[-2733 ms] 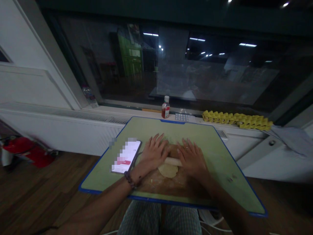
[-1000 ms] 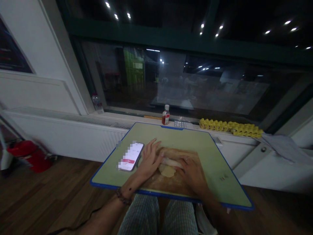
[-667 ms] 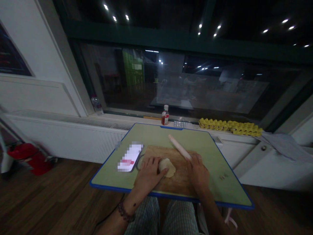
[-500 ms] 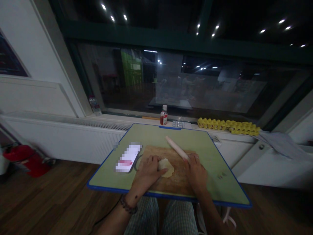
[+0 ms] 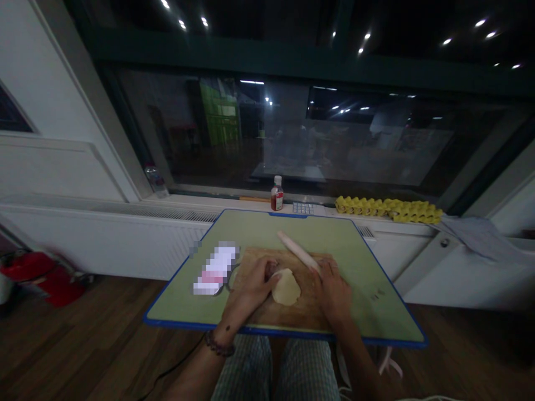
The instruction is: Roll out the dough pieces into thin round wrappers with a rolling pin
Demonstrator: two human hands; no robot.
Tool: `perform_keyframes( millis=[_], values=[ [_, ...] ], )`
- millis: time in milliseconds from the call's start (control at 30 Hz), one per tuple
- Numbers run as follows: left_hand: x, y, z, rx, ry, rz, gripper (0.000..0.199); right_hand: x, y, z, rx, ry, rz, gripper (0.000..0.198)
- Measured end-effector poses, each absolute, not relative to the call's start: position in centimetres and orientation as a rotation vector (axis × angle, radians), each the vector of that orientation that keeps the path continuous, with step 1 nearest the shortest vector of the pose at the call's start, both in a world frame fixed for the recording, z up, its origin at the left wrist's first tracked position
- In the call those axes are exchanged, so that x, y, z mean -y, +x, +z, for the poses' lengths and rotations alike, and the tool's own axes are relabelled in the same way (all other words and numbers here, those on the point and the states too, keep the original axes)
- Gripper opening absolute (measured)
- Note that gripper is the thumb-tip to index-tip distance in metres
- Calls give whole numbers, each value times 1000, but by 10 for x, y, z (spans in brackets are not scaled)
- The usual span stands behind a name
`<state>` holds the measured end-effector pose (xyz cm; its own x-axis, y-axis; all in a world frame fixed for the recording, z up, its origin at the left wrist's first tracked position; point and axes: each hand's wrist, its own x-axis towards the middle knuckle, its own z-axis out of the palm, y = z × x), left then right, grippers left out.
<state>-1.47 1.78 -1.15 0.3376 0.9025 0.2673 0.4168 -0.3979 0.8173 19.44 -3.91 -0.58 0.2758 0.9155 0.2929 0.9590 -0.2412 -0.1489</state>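
On a green bench [image 5: 368, 262], flattened dough [image 5: 287, 289] on a wooden board [image 5: 292, 318] is touched by the curled left hand [image 5: 256, 280], grip unclear, while a rolling pin [image 5: 297, 249] is held by the right hand [image 5: 334, 291].

1 dark beaded bracelet [image 5: 219, 347] on the left wrist [image 5: 226, 332]; blue-green checked legwear [image 5: 309, 368].

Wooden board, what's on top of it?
Flat dough lies on the wooden board, with the left hand at the dough's edge. The right hand holds a rolling pin slanting over the board's far edge. What the hands cover can't be seen.
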Motion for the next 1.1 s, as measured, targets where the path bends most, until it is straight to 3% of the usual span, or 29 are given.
perform_keyframes(
  millis=[233,567,833,1100],
  values=[
    [-19,-28,-22,-1397,1990,1245,30,39,197,-7,1722,-2254,-223,35],
    [13,-34,3,-1390,2262,883,17,38,199,-12,1875,-2142,-206,34],
    [4,-44,30,-1699,2452,1216,31,44,191,0,2202,-1859,-131,32],
    [-31,-25,15,-1570,2603,651,36,33,201,0,2298,-1617,-148,34]
  ],
)
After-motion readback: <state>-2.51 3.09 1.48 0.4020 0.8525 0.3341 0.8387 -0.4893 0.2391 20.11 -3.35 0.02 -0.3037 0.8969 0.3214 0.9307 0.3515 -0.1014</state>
